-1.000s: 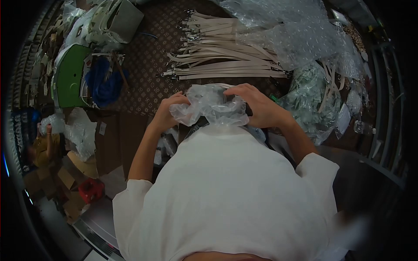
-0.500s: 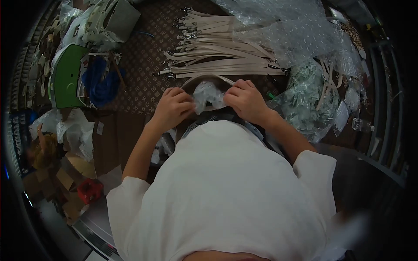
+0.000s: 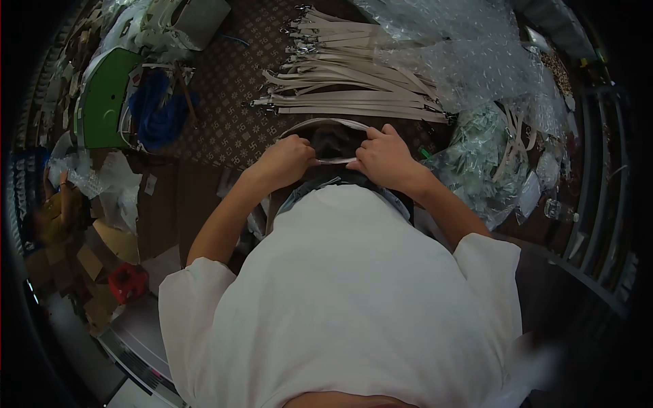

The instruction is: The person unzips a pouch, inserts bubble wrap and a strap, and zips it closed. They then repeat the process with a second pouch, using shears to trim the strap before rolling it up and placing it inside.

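Fingers (image 3: 304, 151) of the left hand (image 3: 289, 160) and right hand (image 3: 384, 156) pinch the bag's (image 3: 333, 139) open rim, spreading its mouth near the chest. Next, I judge, something goes in or it gets closed. Straps (image 3: 347, 81) lie just beyond; bubble wrap (image 3: 469, 61) crowds the right, leaving bare bench (image 3: 224, 102) to the left.

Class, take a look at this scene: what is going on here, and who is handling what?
A person in a white shirt works at a patterned table, seen from above. The left hand and right hand both grip the rim of a beige bag opening, holding it spread so its dark inside shows. Beyond it lies a pile of beige straps with metal clips, beside sheets of bubble wrap. A green case lies at the left.
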The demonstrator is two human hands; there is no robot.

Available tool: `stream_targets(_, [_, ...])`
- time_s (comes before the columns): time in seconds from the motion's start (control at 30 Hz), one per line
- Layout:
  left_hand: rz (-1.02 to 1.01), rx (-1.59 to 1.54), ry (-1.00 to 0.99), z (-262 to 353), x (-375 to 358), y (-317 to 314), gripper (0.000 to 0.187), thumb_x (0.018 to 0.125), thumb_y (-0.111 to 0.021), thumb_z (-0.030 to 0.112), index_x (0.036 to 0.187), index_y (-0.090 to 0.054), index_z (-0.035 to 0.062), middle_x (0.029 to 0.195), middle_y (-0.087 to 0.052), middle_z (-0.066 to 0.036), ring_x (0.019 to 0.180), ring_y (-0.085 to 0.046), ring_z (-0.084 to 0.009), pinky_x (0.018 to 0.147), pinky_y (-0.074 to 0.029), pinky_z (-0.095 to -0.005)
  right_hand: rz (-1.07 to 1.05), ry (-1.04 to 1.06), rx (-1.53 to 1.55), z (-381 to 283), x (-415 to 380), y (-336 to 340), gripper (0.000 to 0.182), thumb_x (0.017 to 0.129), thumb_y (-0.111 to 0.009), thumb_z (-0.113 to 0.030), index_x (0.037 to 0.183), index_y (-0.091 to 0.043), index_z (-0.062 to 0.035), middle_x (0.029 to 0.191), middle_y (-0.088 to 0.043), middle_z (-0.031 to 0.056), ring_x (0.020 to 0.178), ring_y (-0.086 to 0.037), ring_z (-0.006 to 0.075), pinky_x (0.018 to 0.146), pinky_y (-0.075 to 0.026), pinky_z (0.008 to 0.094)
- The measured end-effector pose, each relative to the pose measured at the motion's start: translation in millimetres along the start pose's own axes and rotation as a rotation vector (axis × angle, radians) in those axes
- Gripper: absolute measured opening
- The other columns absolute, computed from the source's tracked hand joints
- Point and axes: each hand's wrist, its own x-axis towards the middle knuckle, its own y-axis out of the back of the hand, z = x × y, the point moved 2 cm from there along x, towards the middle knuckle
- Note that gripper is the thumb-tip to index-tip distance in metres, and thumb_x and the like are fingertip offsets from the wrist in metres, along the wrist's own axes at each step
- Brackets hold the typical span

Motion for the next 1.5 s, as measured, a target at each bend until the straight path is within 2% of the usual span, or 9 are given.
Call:
stream_targets(0.17, [0.228,-0.138,0.063,20.5,-8.2,5.9,0.02,0.078,-0.058,0.016,0.067,-0.06,-0.0001,0.078,-0.053,-0.014,0.074,-0.055,-0.0304,0.065,-0.046,-0.0387,-0.014,-0.091,0.383,0.9,4.2,9.7,0.02,0.075,-0.06,-0.026,0.07,-0.062,-0.0065,0.07,-0.059,0.0037,0.083,-0.051,0.0217,0.07,-0.041,0.0334])
stream_targets(0.23, [0.278,-0.067,0.006,21.8,-0.2,-4.0,0.018,0.076,-0.058,0.016,0.066,-0.061,0.0007,0.08,-0.054,-0.013,0.076,-0.054,-0.0286,0.066,-0.046,-0.0373,0.459,-0.108,0.265,0.9,17.6,17.9,0.018,0.068,-0.063,-0.013,0.084,-0.06,-0.0035,0.077,-0.057,0.0065,0.083,-0.052,0.0273,0.068,-0.043,0.0365])
stream_targets(0.3, [0.34,0.011,-0.06,24.6,5.5,-12.1,0.017,0.074,-0.058,0.015,0.065,-0.061,0.0015,0.082,-0.054,-0.012,0.077,-0.053,-0.0268,0.066,-0.046,-0.0359,0.409,-0.127,0.205,-2.8,36.1,-1.1,0.021,0.066,-0.062,-0.009,0.086,-0.059,-0.0037,0.08,-0.057,0.0079,0.082,-0.053,0.0283,0.067,-0.044,0.0371])
stream_targets(0.57, [-0.039,0.311,-0.337,29.9,3.7,-44.3,0.012,0.067,-0.056,0.012,0.062,-0.064,0.0046,0.076,-0.056,-0.009,0.077,-0.054,-0.022,0.067,-0.047,-0.0308,0.175,-0.251,0.234,5.6,61.3,-29.5,0.015,0.062,-0.061,-0.007,0.076,-0.056,-0.0043,0.083,-0.058,0.011,0.083,-0.056,0.0273,0.07,-0.047,0.0367])
stream_targets(0.8, [-0.522,0.117,-0.019,24.1,12.4,-44.5,0.01,0.069,-0.053,0.007,0.073,-0.059,-0.0007,0.077,-0.058,-0.015,0.076,-0.058,-0.0278,0.067,-0.048,-0.0351,0.032,-0.042,0.627,34.8,66.3,-11.9,0.017,0.072,-0.063,-0.017,0.085,-0.062,-0.0066,0.079,-0.06,0.0121,0.079,-0.058,0.0313,0.068,-0.048,0.0378])
stream_targets(0.87, [-0.186,0.033,-0.092,19.3,6.3,-51.5,0.01,0.071,-0.055,0.007,0.076,-0.058,-0.0016,0.083,-0.058,-0.016,0.08,-0.058,-0.0294,0.067,-0.048,-0.036,-0.065,-0.076,1.01,66.6,75.7,-17.0,0.019,0.073,-0.063,-0.019,0.088,-0.063,-0.0067,0.083,-0.06,0.0131,0.082,-0.058,0.0324,0.07,-0.048,0.0389])
stream_targets(0.93, [-0.063,-0.128,-0.076,21.4,-3.8,-48.7,0.01,0.073,-0.057,0.006,0.078,-0.058,-0.0017,0.086,-0.058,-0.015,0.081,-0.058,-0.0288,0.068,-0.049,-0.035,0.266,-0.339,0.452,106.5,83.3,-43.3,0.019,0.074,-0.062,-0.017,0.088,-0.063,-0.0045,0.091,-0.059,0.0147,0.086,-0.057,0.0333,0.072,-0.047,0.0402])
stream_targets(1.07, [0.21,-0.478,-0.105,23.5,-15.5,-35.5,0.013,0.074,-0.059,0.006,0.086,-0.06,-0.0007,0.089,-0.059,-0.012,0.078,-0.059,-0.0294,0.067,-0.049,-0.0352,0.105,-0.417,0.126,132.2,85.9,-120.0,0.015,0.073,-0.06,-0.013,0.085,-0.061,-0.0033,0.093,-0.058,0.0144,0.089,-0.055,0.0331,0.073,-0.046,0.0407])
stream_targets(1.5, [0.484,-0.605,0.056,0.9,-14.1,17.1,0.011,0.077,-0.06,0.002,0.088,-0.061,0.0,0.086,-0.06,-0.01,0.078,-0.059,-0.0222,0.064,-0.048,-0.0285,0.359,-0.352,0.179,136.9,75.3,-127.0,0.015,0.074,-0.054,-0.011,0.088,-0.054,-0.0078,0.089,-0.053,0.0154,0.089,-0.051,0.0344,0.074,-0.045,0.0442])
